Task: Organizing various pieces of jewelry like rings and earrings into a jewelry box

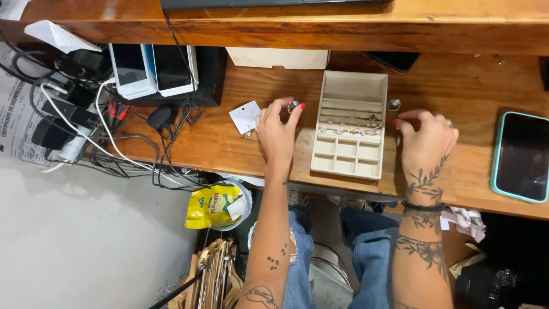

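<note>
While the head view is our only view, we record both hands at a cream jewellery tray (350, 86) on the wooden counter (457, 86). Our left hand (278, 130) pinches a small silver ring (293, 106) between thumb and forefinger, fingertips closed on it, just left of the tray's slotted ring rows. Our right hand (426, 140) rests curled at the tray's right edge, fingertips touching the wall; whether they grip anything we cannot tell. A second small ring (394, 105) stands just beyond those fingertips. A white earring card (246, 117) lies just left of the left thumb. In our judgement, a steadied tray and a light pinch keep the ring from slipping.
</note>
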